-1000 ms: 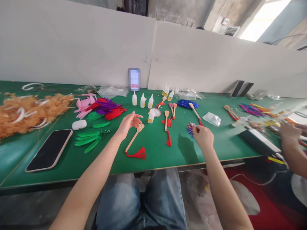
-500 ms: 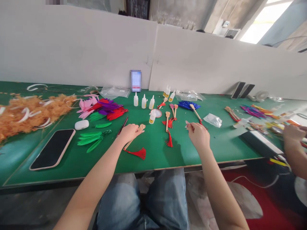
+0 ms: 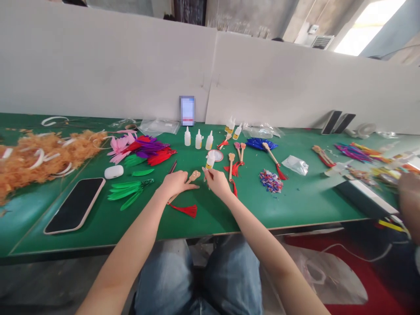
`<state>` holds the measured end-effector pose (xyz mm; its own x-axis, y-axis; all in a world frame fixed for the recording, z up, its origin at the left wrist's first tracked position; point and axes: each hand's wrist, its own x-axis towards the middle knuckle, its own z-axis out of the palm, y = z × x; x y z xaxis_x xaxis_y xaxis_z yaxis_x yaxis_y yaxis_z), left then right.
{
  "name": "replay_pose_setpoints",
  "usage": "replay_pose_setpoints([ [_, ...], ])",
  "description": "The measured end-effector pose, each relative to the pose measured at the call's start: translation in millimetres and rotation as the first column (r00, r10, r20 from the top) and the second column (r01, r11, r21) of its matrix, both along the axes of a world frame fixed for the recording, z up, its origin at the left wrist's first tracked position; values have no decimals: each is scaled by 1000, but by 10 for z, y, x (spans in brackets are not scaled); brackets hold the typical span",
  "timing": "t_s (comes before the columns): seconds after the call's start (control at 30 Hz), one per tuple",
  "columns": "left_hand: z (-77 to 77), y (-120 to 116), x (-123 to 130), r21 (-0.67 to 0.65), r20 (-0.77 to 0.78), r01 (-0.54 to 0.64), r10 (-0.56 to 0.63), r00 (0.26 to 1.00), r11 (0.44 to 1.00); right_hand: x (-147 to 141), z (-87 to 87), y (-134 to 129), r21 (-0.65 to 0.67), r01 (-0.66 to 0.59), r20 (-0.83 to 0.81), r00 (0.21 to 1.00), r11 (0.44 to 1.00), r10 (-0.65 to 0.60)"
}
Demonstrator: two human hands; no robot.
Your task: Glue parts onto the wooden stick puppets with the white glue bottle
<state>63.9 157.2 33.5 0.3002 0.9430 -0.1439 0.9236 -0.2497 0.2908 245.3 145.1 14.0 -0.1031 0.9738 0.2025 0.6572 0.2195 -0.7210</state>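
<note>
My left hand [image 3: 175,186] lies over a small wooden handle [image 3: 194,176] with a paw-shaped end and pale dots on it, closed about its shaft. From its lower end a red tassel [image 3: 188,211] spreads on the table. Close to the paw end, my right hand [image 3: 218,181] is pinched, its fingertips just in front of a small white bottle with a yellow label [image 3: 210,158]. What the pinch holds is too small to make out. Several similar wooden handles [image 3: 231,164] with red tassels lie beyond it. A pile of multicoloured small pieces [image 3: 271,181] sits to the right.
Green feathers [image 3: 124,192], a phone [image 3: 75,205] and a white case [image 3: 113,171] lie left. White bottles [image 3: 198,140] stand at the back near a propped screen [image 3: 187,110]. Blue feathers [image 3: 260,143] and a plastic bag [image 3: 295,165] are right. Another person's hand [image 3: 409,190] works far right.
My right hand has moved left from the pile of coloured pieces to beside the paw end, uncovering the pile. My left hand stays on the wooden handle.
</note>
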Motion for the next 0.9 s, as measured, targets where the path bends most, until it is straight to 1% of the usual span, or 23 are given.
replay_pose_setpoints([
  [0.03,-10,-8,18,-20,-21,17,-18,1000,1000,-10,-34,12,8,16,-17,1000,1000,-16],
  [0.1,-2,-13,34,-83,25,72,-70,997,994,12,-95,12,17,34,-59,998,999,-33],
  [0.17,63,-16,6,-172,160,142,-114,981,975,61,-144,-4,11,37,-113,993,999,-36],
  [0.2,114,-20,-24,-207,258,160,-104,960,965,85,-159,-13,3,38,-146,989,999,-37],
  [0.23,172,-27,-62,-231,372,165,-69,926,959,102,-166,-21,-9,37,-180,983,999,-38],
  [0.27,232,-37,-103,-244,497,157,-16,868,957,111,-164,-28,-20,33,-214,976,999,-36],
  [0.3,287,-51,-142,-252,611,139,46,790,958,112,-154,-32,-29,26,-240,970,999,-32],
  [0.33,334,-66,-172,-268,691,135,93,717,954,106,-136,-36,-36,12,-275,961,999,-22],
  [0.37,368,-83,-189,-293,739,149,125,662,945,95,-111,-39,-42,-13,-325,946,999,-2],
  [0.4,388,-99,-191,-321,763,186,138,632,928,83,-83,-43,-46,-51,-391,920,998,29],
  [0.43,394,-113,-176,-351,772,240,135,621,905,72,-54,-49,-45,-100,-467,882,994,67],
  [0.5,376,-133,-109,-394,776,344,108,622,852,60,3,-69,-32,-215,-615,774,976,150],
  [0.53,357,-138,-64,-400,775,379,87,626,835,60,29,-83,-23,-267,-666,723,963,185],
  [0.6,311,-140,22,-400,755,422,32,654,814,65,70,-114,-19,-339,-706,671,941,227],
  [0.63,289,-138,58,-402,736,436,0,677,805,67,84,-128,-25,-357,-709,665,934,236],
  [0.7,247,-137,112,-400,702,466,-63,710,789,67,95,-145,-38,-364,-697,677,931,236],
  [0.77,208,-144,151,-383,713,488,-85,696,784,65,80,-143,-36,-328,-680,700,944,218],
  [0.83,163,-163,188,-393,750,505,-49,659,768,70,50,-126,-13,-252,-657,732,968,182],
  [0.9,111,-189,235,-473,765,521,38,643,711,89,21,-110,9,-174,-616,775,985,143],
])
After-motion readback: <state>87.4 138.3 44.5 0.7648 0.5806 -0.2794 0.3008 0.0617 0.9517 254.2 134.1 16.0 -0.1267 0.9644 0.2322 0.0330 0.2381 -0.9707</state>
